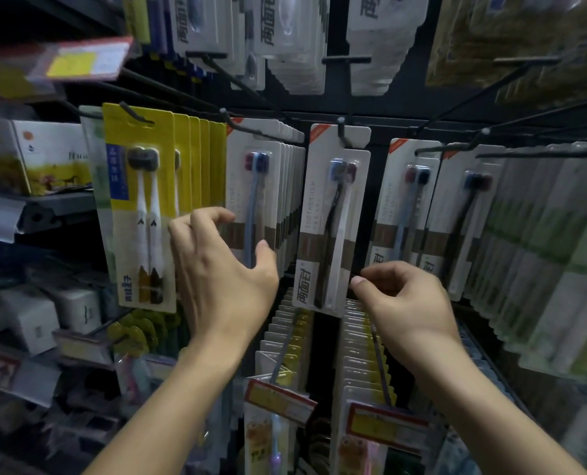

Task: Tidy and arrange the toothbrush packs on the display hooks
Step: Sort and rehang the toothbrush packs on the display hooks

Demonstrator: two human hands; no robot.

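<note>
A single white toothbrush pack hangs from a black hook at the centre. My right hand pinches that pack's lower right edge between thumb and forefinger. To the left hangs a row of white packs on another hook. My left hand reaches over the front pack of this row, fingers curled at its left edge and thumb near its right side. Yellow toothbrush packs hang further left, just beside my left hand.
More white packs and green-and-white packs hang at the right. Rows of packs with red-and-yellow price tags jut out below my hands. Boxes on shelves stand at the left. Upper hooks carry more packs.
</note>
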